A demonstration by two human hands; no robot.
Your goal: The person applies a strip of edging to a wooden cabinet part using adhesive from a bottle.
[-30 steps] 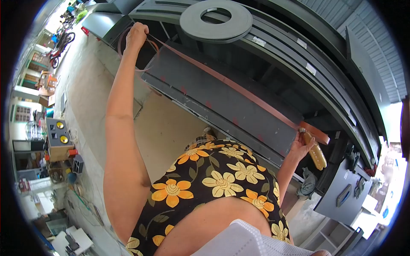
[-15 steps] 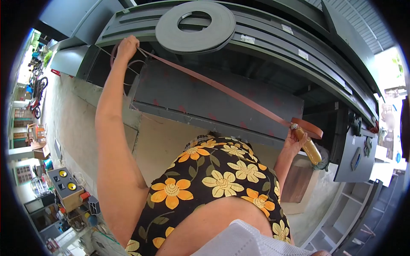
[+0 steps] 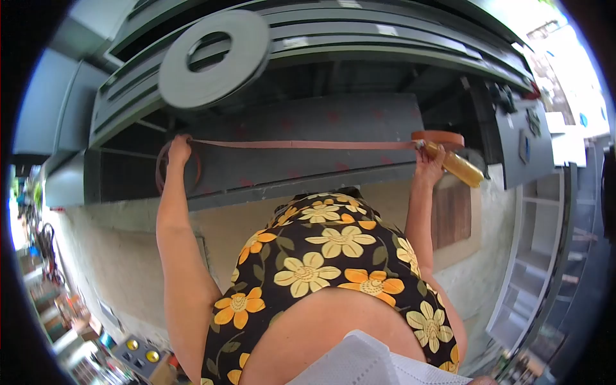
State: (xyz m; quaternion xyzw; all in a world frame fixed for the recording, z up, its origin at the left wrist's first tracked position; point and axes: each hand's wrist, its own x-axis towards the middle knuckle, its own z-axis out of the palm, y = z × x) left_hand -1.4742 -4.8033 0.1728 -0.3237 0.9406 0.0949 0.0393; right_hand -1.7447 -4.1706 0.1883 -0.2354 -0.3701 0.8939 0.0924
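A long pinkish-brown strip of edge banding stretches nearly level between my hands, in front of a dark grey panel. My left hand is closed on its left part, with a loop of the strip hanging around the wrist area. My right hand is wrapped around the neck end of a plastic bottle of amber-yellow liquid, tilted down to the right. Right above those fingers is a coiled orange-brown roll, where the strip's right end meets the hand.
A large grey roll of banding lies on stacked dark grey slatted frames ahead. Below them, the dark grey panel bears faint red marks. A brown board lies on the floor at right, near a grey shelf unit.
My left hand has come down and slightly left, so the strip has gone from slanting to nearly level. The view has shifted to the right; my right hand still grips the bottle.
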